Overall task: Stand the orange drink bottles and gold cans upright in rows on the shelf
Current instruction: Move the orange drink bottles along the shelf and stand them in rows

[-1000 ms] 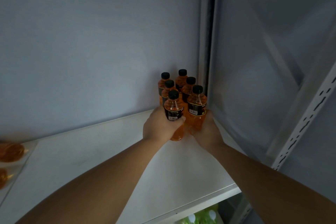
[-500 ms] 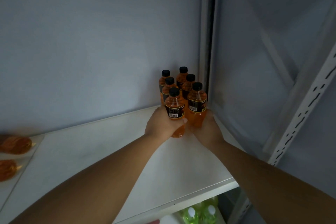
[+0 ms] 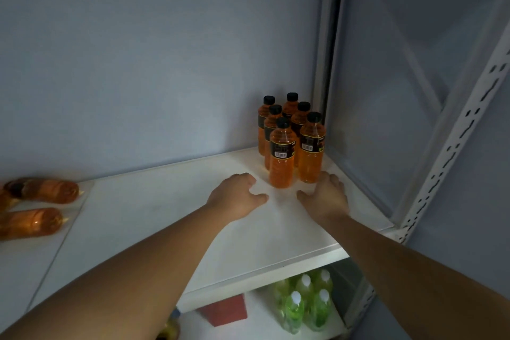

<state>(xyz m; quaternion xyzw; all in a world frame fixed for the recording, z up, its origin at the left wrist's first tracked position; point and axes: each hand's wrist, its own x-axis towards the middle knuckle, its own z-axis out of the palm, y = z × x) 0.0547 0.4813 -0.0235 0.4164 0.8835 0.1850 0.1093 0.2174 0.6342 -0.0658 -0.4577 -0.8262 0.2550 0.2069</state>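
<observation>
Several orange drink bottles (image 3: 281,157) with black caps stand upright in two rows in the back right corner of the white shelf (image 3: 165,218). My left hand (image 3: 237,199) hovers just in front and to the left of the nearest bottle, fingers loosely curled, holding nothing. My right hand (image 3: 325,196) is close to the front right bottle (image 3: 311,152), fingers relaxed, empty. Two more orange bottles (image 3: 44,190) lie on their sides at the shelf's far left. No gold cans are visible.
A perforated white upright (image 3: 452,146) and grey side panel close off the right. The lower shelf holds green bottles (image 3: 306,303) with white caps and a red box (image 3: 226,312). The shelf's front edge (image 3: 262,276) runs below my forearms.
Both hands have let go of the two front bottles and pulled back toward me. The bottles stay upright in the corner. The view has shifted down, showing the lower shelf.
</observation>
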